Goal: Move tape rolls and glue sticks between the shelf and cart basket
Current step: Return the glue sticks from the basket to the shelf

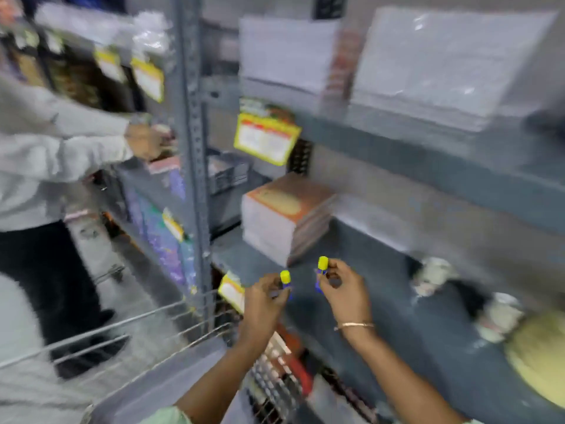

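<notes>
My left hand point(265, 296) grips a glue stick point(286, 280) with a yellow cap and blue body, held upright. My right hand point(342, 290) holds a second glue stick point(322, 270) of the same kind, a little higher and to the right. Both hands hover at the front edge of the grey shelf point(382, 316), above the wire cart basket point(183, 328) at the lower left. Pale rolls that look like tape rolls point(434, 275) lie blurred on the shelf to the right. The whole frame is motion-blurred.
A stack of white packs with an orange top point(284, 215) sits on the shelf behind my hands. A perforated metal upright point(195, 148) divides the shelving. Another person in a grey sleeve point(55, 154) reaches into the left bay. Yellow price tags point(266, 139) hang from shelf edges.
</notes>
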The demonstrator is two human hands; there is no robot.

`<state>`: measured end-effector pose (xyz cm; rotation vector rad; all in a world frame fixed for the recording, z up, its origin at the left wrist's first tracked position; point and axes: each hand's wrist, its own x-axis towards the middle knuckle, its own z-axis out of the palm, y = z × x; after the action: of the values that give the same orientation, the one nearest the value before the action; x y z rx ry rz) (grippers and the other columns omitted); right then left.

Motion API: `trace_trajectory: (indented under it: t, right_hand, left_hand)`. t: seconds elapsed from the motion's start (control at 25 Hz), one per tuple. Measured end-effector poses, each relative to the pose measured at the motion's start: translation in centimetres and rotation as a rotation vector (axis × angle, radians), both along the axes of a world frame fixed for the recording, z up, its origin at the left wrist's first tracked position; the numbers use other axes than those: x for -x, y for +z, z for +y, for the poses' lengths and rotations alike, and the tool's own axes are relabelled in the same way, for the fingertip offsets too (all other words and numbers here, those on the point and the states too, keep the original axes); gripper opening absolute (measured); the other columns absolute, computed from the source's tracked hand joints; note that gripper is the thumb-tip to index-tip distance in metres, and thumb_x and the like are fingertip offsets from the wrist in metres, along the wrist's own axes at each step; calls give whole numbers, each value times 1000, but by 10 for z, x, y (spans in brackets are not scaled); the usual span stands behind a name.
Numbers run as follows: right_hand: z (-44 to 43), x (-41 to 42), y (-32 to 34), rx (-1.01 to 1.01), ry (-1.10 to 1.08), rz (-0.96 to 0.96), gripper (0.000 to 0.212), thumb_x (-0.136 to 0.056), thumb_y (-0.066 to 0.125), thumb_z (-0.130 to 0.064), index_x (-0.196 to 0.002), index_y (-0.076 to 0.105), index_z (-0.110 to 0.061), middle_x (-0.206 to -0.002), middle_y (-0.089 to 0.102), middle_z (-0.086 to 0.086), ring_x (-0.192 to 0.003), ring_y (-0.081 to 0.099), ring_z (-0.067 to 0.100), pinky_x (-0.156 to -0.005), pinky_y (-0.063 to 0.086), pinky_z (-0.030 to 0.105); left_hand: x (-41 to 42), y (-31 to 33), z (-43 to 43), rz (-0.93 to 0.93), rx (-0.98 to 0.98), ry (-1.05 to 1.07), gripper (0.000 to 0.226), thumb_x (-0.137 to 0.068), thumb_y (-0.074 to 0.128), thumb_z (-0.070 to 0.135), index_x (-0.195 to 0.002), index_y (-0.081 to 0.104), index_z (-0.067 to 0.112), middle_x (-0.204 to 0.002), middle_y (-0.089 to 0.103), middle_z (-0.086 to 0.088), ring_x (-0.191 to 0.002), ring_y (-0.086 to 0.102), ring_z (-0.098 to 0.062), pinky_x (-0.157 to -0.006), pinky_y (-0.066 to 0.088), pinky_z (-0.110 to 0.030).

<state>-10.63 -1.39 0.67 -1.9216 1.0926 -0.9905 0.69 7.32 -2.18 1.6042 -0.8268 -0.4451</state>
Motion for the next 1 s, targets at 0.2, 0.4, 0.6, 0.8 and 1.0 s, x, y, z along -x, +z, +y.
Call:
trace_trajectory:
  t: [0.2, 0.4, 0.6, 0.8, 1.0]
  right_hand:
    - [-28, 180, 55, 128, -442, -90, 18, -78, 62, 15, -92, 67, 5, -79, 67, 11, -67, 60, 2, -61, 42, 2]
    - [14, 368, 52, 193, -878, -1, 11, -78, 64, 6, -87, 65, 13, -81, 71, 28, -72, 58, 18, -55, 38, 9]
    - [85, 497, 12, -1, -1216, 38, 10, -77, 62, 12, -82, 65, 4, -74, 68, 29, -71, 65, 35, -64, 45, 33]
    - [114, 541, -22, -72, -1321, 146, 6, -74, 62, 12, -74, 61, 6, -78, 67, 35, -70, 59, 32, -58, 26, 31]
    - [104, 552, -43, -133, -1252, 62, 12, -82, 58, 12, -94, 60, 12, -94, 68, 31, -85, 63, 35, -74, 49, 38]
  left_hand:
    - [153, 51, -83, 64, 117, -428, 30, -78, 63, -14, -75, 66, 15, -76, 63, -5, -52, 54, 15, -59, 44, -7]
    - [329, 39, -102, -26, 45, -794, 15, -75, 63, -15, -87, 68, -8, -75, 65, -4, -51, 56, 14, -56, 40, -3]
    - [458, 4, -62, -81, -34, -1085, 12, -76, 61, -14, -86, 66, -11, -74, 67, -22, -62, 54, -11, -66, 47, -32]
    - [523, -23, -34, -91, -88, -1159, 6, -77, 64, -7, -83, 65, -6, -72, 66, -21, -70, 54, -15, -72, 53, -39]
    - [537, -37, -38, -131, -113, -1102, 4, -77, 65, -6, -78, 62, -4, -70, 66, -22, -65, 51, -18, -65, 47, -33]
